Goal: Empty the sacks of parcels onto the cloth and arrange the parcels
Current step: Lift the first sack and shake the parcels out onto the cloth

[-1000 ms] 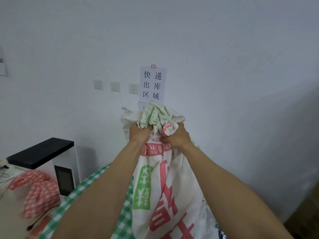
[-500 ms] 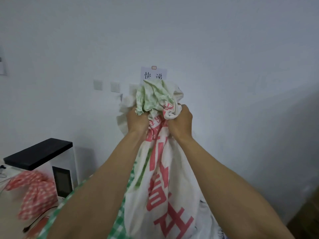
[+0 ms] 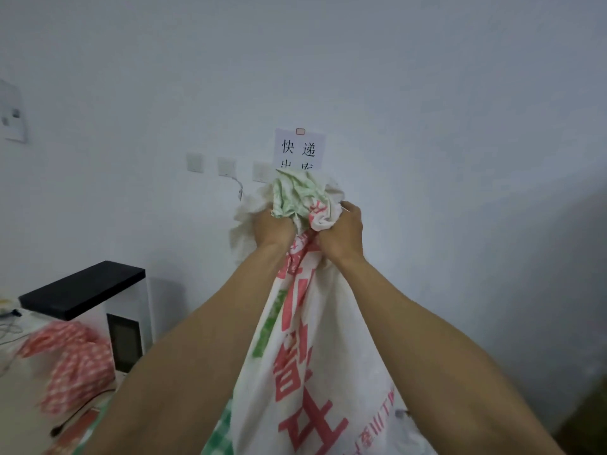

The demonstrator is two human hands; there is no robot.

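Now left hand (image 3: 272,227) and right hand (image 3: 342,234) grip sack (image 3: 315,339) higher.

Pale wall (image 3: 427,93), paper sign (image 3: 299,147), wall switches (image 3: 226,165), black-topped white cabinet (image 3: 98,290)

A pale surface (image 3: 14,385) carries a red-checked cloth (image 3: 75,366) and black-topped white box (image 3: 98,290).

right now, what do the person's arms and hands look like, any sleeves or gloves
The left hand and right hand wear no gloves; neither wrist shows a watch or band. Both forearms are sleeveless to the frame's edge. The sack hides most fingers, so rings cannot be ruled out.
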